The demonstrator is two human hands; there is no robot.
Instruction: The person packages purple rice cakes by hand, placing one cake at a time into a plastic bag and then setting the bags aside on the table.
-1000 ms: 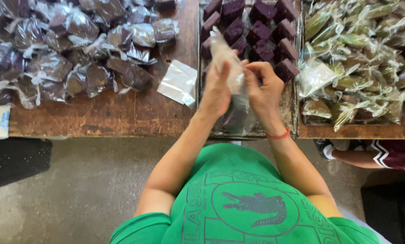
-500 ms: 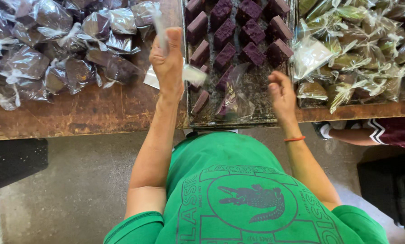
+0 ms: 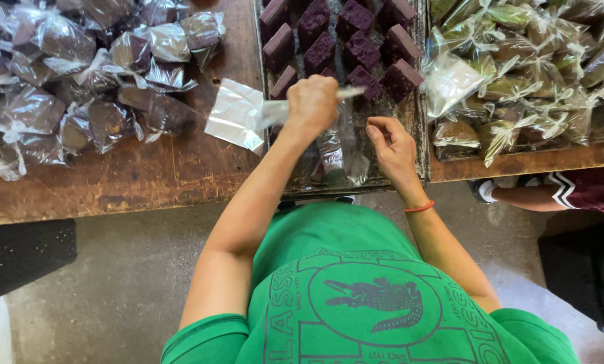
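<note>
Off to my left, the wrapped purple cakes (image 3: 79,87) lay heaped in their clear film on the wooden table (image 3: 147,175). Next came a small stack of flat plastic bags (image 3: 234,114), lying just beside the metal tray (image 3: 420,87). My left hand (image 3: 313,101) was closed around one empty plastic bag (image 3: 342,145), pinching it near the mouth while the rest hung limp over the front of the tray. It seemed feather-light, thin and slick, so I judged the rim was the only good place to grip; anywhere lower it would just crumple and slide. My right hand (image 3: 391,145) was empty, fingers loosely curled, hovering right beside the hanging film. The bare purple cake blocks (image 3: 356,40) sat in rows above, looking soft and crumbly, best lifted by their flat sides. Farthest right were the bagged green cakes (image 3: 531,61).
</note>
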